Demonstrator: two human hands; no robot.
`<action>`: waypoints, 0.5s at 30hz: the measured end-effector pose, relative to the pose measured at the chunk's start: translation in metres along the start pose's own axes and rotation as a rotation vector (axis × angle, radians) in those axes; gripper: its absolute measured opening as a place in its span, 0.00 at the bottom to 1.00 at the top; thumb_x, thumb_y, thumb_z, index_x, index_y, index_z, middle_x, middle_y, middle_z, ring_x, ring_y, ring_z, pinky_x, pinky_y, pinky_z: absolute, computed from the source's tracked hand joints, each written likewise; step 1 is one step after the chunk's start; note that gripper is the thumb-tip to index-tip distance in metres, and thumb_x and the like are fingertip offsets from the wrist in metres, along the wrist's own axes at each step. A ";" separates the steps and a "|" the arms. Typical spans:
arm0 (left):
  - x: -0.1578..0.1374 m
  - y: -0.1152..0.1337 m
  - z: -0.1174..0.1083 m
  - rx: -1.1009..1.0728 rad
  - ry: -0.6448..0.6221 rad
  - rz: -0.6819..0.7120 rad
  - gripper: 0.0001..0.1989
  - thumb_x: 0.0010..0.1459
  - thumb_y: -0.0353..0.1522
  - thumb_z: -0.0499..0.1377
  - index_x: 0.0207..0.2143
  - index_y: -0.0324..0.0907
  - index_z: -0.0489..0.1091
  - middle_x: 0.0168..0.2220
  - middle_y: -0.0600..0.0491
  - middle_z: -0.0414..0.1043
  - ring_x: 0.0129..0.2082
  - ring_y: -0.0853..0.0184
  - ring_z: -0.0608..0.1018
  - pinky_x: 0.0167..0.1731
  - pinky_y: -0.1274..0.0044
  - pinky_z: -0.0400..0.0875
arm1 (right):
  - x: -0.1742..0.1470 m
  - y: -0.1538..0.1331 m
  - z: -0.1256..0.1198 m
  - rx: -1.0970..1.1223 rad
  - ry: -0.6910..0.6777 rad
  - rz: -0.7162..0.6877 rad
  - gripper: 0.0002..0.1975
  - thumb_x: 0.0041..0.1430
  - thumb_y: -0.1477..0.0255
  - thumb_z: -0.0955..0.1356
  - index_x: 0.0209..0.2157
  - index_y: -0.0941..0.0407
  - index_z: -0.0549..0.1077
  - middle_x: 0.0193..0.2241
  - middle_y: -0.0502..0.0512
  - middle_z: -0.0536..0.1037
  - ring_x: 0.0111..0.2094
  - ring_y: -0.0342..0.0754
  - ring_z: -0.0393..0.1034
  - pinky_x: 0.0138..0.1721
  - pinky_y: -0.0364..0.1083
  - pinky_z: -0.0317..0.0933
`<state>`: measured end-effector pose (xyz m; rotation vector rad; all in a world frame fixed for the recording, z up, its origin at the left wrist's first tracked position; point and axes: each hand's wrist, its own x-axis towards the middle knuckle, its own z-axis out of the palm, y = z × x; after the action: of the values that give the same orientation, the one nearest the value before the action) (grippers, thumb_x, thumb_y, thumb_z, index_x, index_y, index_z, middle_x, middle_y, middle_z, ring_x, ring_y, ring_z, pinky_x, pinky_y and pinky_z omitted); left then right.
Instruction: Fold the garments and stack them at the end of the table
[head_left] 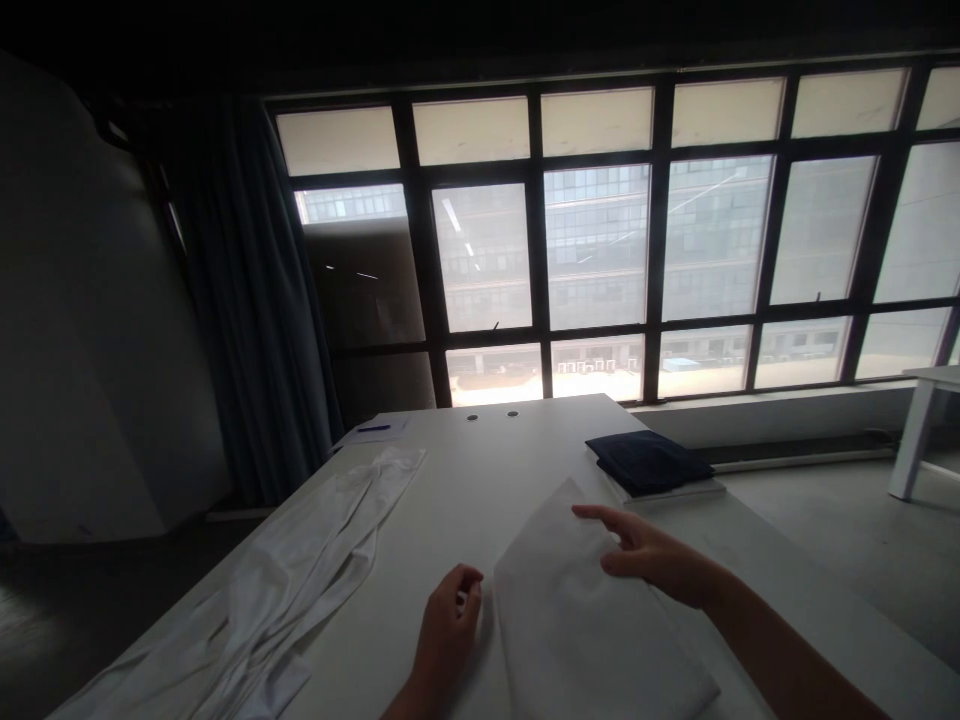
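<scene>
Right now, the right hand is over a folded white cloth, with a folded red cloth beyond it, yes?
Not quite: the far folded cloth is dark blue, not red, as the head view shows. The right hand is indeed over the folded white cloth.

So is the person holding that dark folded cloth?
No, the dark cloth lies apart from both the left hand and the right hand.

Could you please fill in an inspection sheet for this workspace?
Surface: white table, two round holes near its far end.
Handled things: folded white cloth at centre; wrinkled white cloth at left; dark folded cloth at right.
Clutter: pen on paper, far left.
Hands: left hand beside the folded cloth, fingers curled; right hand over it, thumb and index finger apart.
Cables: nothing seen on the table.
Surroundings: windows ahead, curtain left, second table right.
</scene>
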<state>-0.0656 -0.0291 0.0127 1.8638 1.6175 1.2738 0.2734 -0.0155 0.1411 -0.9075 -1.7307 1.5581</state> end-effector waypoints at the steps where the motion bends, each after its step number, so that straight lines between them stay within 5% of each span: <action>1: -0.001 0.001 0.001 0.016 -0.009 0.013 0.11 0.62 0.38 0.51 0.34 0.44 0.70 0.32 0.52 0.76 0.31 0.63 0.77 0.32 0.76 0.68 | -0.001 0.000 -0.001 -0.040 0.016 0.014 0.38 0.51 0.62 0.74 0.63 0.50 0.65 0.58 0.60 0.71 0.49 0.56 0.71 0.51 0.54 0.65; 7: -0.003 0.002 0.002 0.024 -0.041 0.025 0.10 0.62 0.37 0.51 0.33 0.44 0.70 0.30 0.53 0.74 0.29 0.64 0.76 0.30 0.76 0.69 | 0.003 0.014 -0.009 -0.231 0.083 0.048 0.44 0.54 0.66 0.70 0.69 0.47 0.50 0.60 0.61 0.67 0.44 0.51 0.73 0.45 0.49 0.66; 10: -0.003 0.004 0.001 0.030 -0.032 0.099 0.09 0.62 0.36 0.53 0.35 0.44 0.71 0.36 0.49 0.74 0.36 0.61 0.77 0.31 0.75 0.72 | 0.009 0.031 -0.015 -0.331 0.106 0.088 0.48 0.54 0.68 0.69 0.71 0.49 0.41 0.52 0.58 0.74 0.41 0.50 0.73 0.43 0.48 0.66; 15: -0.012 0.012 0.001 0.112 0.040 0.263 0.11 0.65 0.36 0.51 0.40 0.45 0.72 0.43 0.45 0.70 0.46 0.56 0.74 0.39 0.68 0.76 | 0.022 0.058 -0.021 -0.458 0.176 0.202 0.42 0.49 0.72 0.67 0.67 0.60 0.53 0.46 0.60 0.77 0.46 0.52 0.72 0.49 0.47 0.63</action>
<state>-0.0569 -0.0431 0.0167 2.1919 1.5300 1.3567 0.2827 0.0179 0.0861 -1.4376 -1.9480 1.1682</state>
